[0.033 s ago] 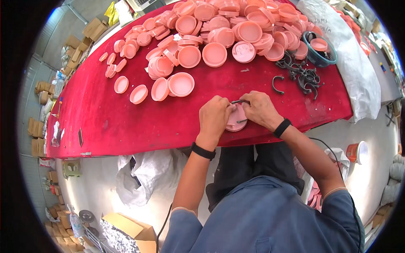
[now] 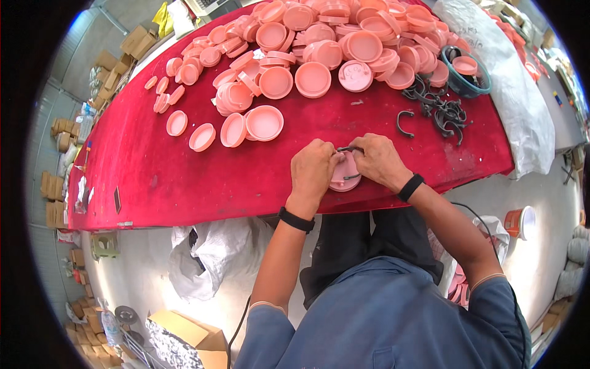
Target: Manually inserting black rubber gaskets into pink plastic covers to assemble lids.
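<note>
Close to the table's near edge, a round pink plastic cap [image 2: 345, 181] lies under my two hands. A dark curved clip [image 2: 351, 177] runs across it, its upper end showing between my fingers. My left hand [image 2: 312, 169] is closed on the cap's left side, thumb pressed in toward the clip. From the right, my right hand [image 2: 379, 158] pinches the clip's upper part, fingers curled. Fingertips hide part of both pieces. Just beyond my right hand lies a single C-shaped dark clip [image 2: 400, 123], beside a small heap of similar clips [image 2: 447, 117].
A big heap of pink round caps [image 2: 326, 55] covers the far side of the red-covered table [image 2: 246, 184]. A teal basket [image 2: 468, 88] holds dark pieces and a pink cap. White sacking [image 2: 522, 123] hangs at the right; a white sack [image 2: 212, 258] stands below the table.
</note>
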A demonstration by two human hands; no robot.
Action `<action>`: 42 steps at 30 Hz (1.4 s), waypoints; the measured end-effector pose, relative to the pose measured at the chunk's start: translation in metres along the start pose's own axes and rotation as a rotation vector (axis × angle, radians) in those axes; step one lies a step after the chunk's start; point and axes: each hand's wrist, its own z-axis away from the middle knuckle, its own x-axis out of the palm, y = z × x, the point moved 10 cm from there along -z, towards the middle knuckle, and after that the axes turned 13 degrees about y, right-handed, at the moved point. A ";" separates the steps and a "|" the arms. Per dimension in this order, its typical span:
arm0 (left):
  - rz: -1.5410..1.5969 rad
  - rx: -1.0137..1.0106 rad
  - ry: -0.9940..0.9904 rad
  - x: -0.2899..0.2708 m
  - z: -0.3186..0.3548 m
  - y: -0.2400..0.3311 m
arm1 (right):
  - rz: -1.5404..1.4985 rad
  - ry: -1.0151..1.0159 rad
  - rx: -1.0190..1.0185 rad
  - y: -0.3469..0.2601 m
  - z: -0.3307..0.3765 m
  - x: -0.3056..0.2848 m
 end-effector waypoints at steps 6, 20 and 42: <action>-0.063 0.018 -0.012 0.005 0.002 0.004 | 0.070 0.004 0.019 0.001 0.009 -0.001; 0.056 0.117 0.013 0.003 -0.001 0.016 | 0.243 -0.053 -0.157 -0.026 0.017 0.005; 0.041 0.242 -0.035 0.016 0.000 0.012 | 0.275 -0.165 -0.241 -0.028 0.002 0.015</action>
